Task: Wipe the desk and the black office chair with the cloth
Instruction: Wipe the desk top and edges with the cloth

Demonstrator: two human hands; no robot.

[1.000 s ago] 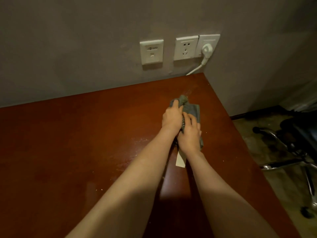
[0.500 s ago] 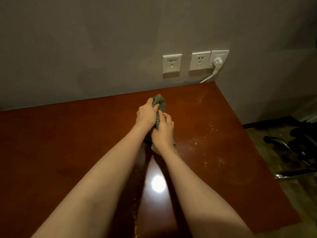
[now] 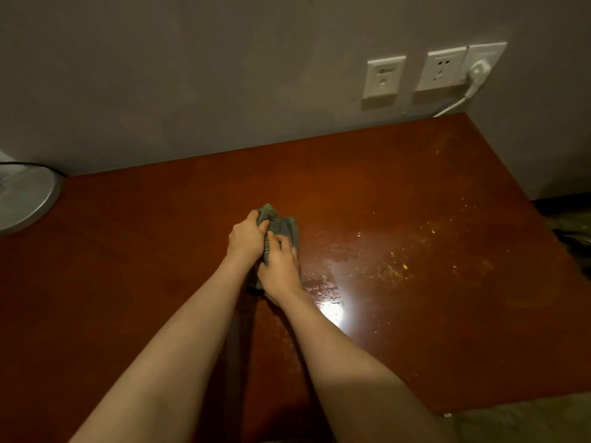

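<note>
A: Where is the cloth (image 3: 283, 227)?

B: Bunched under both hands, lying on the desk (image 3: 128, 282), about the middle of its top. The left hand (image 3: 247, 240) has its fingers curled round the crumpled far end of the grey fabric. The right hand (image 3: 279, 270) sits just nearer and to the right, touching the left, with its fingers bent down over the flatter part.

A: So neither hand is slack?

B: No, both close on the cloth. A grey edge shows past the right hand's knuckles, and a little fabric peeks out beneath the wrists.

A: What lies around the grip?

B: Just right of the hands there is a patchy wet smear (image 3: 335, 251) on the red-brown surface. Beside the right wrist is a bright glare (image 3: 332, 310) of reflected light. Farther right, well apart from the cloth, yellow crumbs (image 3: 393, 271) are scattered.

A: And to the left?

B: Far out to the left is a round pale disc (image 3: 25, 199). I cannot tell whether it rests on the desk or stands beside it.

A: Beyond the hands?

B: The grey wall (image 3: 192, 75). Up and to the right of the grip are white sockets (image 3: 382, 79), and a white plug (image 3: 478, 70) whose cable (image 3: 454, 105) drops towards the desk's far corner.
</note>
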